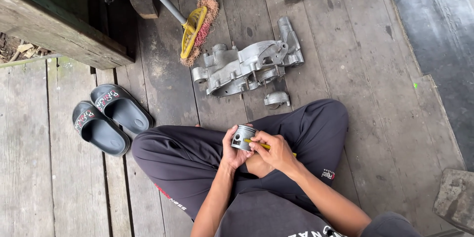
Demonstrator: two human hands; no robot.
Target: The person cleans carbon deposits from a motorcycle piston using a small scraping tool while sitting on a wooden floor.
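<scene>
Over my crossed legs, my left hand grips a small metal piston, and my right hand pinches a yellow-handled tool against it. Beyond, on the plank floor, lie an engine casing and a broom.

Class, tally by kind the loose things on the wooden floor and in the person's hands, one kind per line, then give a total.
Grey slippers: 2
Metal engine parts (large casing, small cover, piston in the left hand): 3
Yellow-handled tool in the right hand: 1
Broom: 1
Total: 7
</scene>
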